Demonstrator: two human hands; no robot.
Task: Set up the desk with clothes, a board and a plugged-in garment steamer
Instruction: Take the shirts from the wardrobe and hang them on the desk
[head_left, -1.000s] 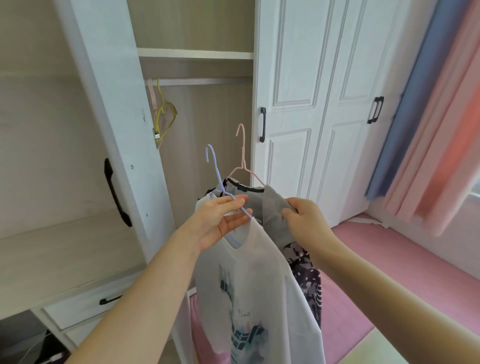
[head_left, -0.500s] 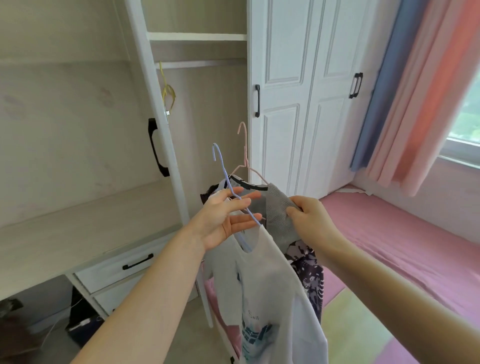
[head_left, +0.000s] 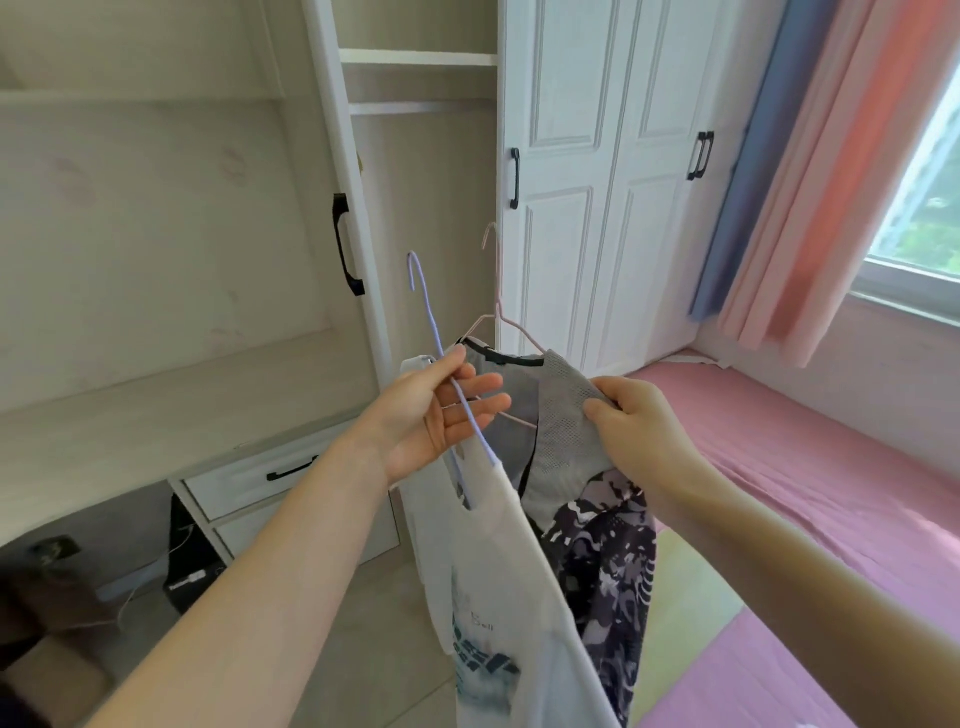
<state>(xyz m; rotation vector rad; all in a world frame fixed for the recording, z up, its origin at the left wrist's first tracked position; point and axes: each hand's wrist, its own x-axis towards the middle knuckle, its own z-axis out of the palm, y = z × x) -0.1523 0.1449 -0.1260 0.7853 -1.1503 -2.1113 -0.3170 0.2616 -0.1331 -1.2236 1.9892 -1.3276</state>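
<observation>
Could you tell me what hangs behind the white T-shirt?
A grey mesh garment on a pink hanger, pinched by the right hand, with dark patterned fabric below. The white T-shirt hides the rest.

1. A white T-shirt (head_left: 514, 597) with a blue-green print hung at the centre of the frame on a lavender hanger (head_left: 423, 306), whose neck the left hand (head_left: 441, 415) held between its fingers.
2. A grey mesh top (head_left: 563, 431) with black neck trim hung just behind it on a pink hanger (head_left: 496, 280), its shoulder pinched by the right hand (head_left: 639, 421).
3. A black-and-white patterned garment (head_left: 608, 566) dangled beneath the mesh top.
</observation>
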